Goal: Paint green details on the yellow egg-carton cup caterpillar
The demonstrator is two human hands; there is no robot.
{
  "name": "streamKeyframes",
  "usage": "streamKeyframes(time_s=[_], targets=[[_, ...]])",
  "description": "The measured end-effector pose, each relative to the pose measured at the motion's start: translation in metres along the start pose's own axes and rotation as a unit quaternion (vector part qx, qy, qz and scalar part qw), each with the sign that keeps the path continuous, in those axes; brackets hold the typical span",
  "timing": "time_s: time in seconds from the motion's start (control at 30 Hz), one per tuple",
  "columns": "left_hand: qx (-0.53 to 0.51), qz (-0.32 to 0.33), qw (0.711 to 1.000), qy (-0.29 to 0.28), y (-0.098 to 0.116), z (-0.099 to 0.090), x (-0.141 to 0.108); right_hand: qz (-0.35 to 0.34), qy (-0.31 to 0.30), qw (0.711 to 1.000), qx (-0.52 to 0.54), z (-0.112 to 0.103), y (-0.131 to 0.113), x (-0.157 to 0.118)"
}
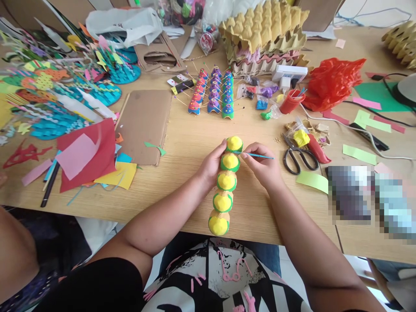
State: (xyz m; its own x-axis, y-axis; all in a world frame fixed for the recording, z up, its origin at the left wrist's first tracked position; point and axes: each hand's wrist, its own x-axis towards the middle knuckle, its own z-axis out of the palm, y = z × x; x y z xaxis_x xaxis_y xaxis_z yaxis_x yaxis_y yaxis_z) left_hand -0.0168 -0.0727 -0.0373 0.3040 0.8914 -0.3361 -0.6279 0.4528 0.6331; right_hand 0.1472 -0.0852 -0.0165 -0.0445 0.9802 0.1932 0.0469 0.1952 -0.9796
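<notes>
A strip of egg carton cups [224, 181] runs from the middle of the table toward my body, its domes coated yellow with green around their lower edges. My left hand [212, 162] grips the strip by its far end, fingers partly hidden behind it. In my right hand [259, 163] a thin blue stick tool [260, 155] is pinched, its tip against the side of the strip between the two farthest domes. Whether the tip is a brush or a plain point is too small to tell.
Behind stand three decorated carton caterpillars [214, 91] with sticks jutting sideways. Scissors [299, 154] and a red cutter [317, 148] lie right of my hand. Stacked egg trays [264, 30] and a red bag [334, 82] are farther back. Cardboard [143, 128] and coloured paper [87, 151] lie left.
</notes>
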Motion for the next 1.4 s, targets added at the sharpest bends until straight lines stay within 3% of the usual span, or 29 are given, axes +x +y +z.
streamKeyframes(time_s=[0.17,0.6,1.2,1.4], targets=[[-0.023,-0.048,0.999,0.013,0.008,0.007,-0.009,-0.036,-0.007,0.999,-0.029,-0.004,0.003,0.003],[-0.050,-0.091,0.994,0.015,0.014,0.016,-0.012,-0.084,0.022,0.993,-0.079,-0.006,0.014,0.007],[0.002,-0.066,0.997,0.027,0.018,0.028,-0.020,-0.085,0.024,0.992,-0.087,-0.005,0.015,0.006],[0.002,-0.058,0.998,0.026,0.015,0.020,-0.015,-0.093,0.022,0.992,-0.080,-0.005,0.018,0.006]])
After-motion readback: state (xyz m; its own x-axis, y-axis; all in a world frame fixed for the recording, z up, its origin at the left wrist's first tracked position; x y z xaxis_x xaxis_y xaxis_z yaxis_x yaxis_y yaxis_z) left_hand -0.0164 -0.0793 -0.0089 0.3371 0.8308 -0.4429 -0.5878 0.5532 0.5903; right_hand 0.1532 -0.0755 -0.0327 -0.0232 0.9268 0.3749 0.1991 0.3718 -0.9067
